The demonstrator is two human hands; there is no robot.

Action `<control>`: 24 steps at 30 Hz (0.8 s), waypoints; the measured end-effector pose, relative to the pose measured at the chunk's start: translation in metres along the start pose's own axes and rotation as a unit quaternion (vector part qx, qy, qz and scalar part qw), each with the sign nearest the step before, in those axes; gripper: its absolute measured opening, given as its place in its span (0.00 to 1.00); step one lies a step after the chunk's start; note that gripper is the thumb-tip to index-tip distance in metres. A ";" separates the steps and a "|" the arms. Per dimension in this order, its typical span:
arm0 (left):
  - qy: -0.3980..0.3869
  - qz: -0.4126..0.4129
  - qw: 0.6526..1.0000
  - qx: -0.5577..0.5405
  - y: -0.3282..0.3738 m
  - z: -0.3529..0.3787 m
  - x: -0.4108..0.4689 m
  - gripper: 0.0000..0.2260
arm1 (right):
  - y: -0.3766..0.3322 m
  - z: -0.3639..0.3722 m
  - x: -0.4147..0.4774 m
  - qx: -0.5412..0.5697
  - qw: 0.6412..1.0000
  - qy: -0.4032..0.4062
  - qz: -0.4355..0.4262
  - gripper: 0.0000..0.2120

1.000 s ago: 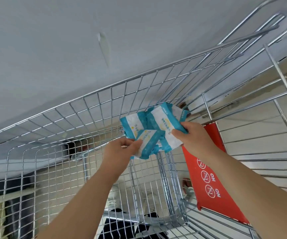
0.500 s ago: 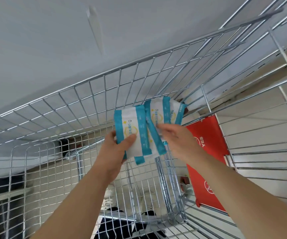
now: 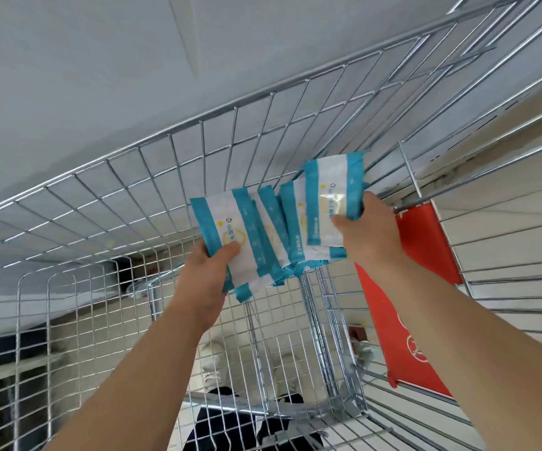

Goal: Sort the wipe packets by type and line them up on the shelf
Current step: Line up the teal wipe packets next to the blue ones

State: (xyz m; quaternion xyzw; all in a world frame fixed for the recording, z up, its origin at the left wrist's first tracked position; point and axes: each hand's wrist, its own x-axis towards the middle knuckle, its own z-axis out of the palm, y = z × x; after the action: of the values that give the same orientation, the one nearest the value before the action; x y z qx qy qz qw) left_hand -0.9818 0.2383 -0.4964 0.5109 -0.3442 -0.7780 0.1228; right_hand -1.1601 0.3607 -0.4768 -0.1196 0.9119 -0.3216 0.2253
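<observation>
Several blue-and-white wipe packets [image 3: 263, 229] are fanned out between both hands above a wire shopping cart. My left hand [image 3: 207, 278] pinches the leftmost packet [image 3: 230, 242] with the thumb on its face. My right hand [image 3: 367, 229] grips the rightmost packet [image 3: 331, 196] at its lower edge. The packets in the middle overlap each other. All show the same blue stripes and yellow mark. The shelf is not recognisable in view.
The wire cart's [image 3: 237, 118] rim runs diagonally behind the packets. A red child-seat flap [image 3: 416, 288] hangs at the right. A pale wall [image 3: 100, 60] fills the upper left. Tiled floor and dark shoes [image 3: 230, 415] show through the cart bottom.
The bunched packets have been spread into a fan. My right hand moved up and right with its packet, my left hand stayed lower left, and the view tilted.
</observation>
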 end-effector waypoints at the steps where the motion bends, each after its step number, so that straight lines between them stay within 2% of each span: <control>1: -0.003 0.001 1.000 0.008 0.000 0.000 0.001 0.08 | 0.001 -0.002 -0.001 0.001 1.000 0.015 0.005 0.10; 4: -0.009 0.009 0.999 0.031 -0.001 0.000 0.004 0.10 | 0.001 -0.006 -0.007 0.019 0.999 0.035 0.018 0.10; 7: -0.012 0.007 0.999 0.029 0.000 -0.002 0.004 0.08 | -0.001 -0.002 -0.014 0.046 0.999 -0.004 0.015 0.10; 13: -0.033 -0.021 0.999 0.020 0.001 -0.007 0.006 0.10 | -0.004 0.020 -0.021 0.010 0.999 -0.032 0.013 0.04; 18: -0.064 -0.014 0.996 0.064 0.008 -0.013 0.011 0.11 | -0.012 0.019 -0.019 0.039 0.998 0.012 0.036 0.06; 24: -0.066 0.018 0.993 0.099 0.019 -0.021 -0.006 0.10 | -0.026 0.008 -0.037 0.028 0.999 0.031 -0.022 0.08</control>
State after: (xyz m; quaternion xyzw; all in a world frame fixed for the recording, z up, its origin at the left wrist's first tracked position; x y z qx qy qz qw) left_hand -0.9638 0.2187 -0.4848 0.4621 -0.4360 -0.7697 0.0627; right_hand -1.1222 0.3504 -0.4533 -0.1229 0.9065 -0.3550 0.1930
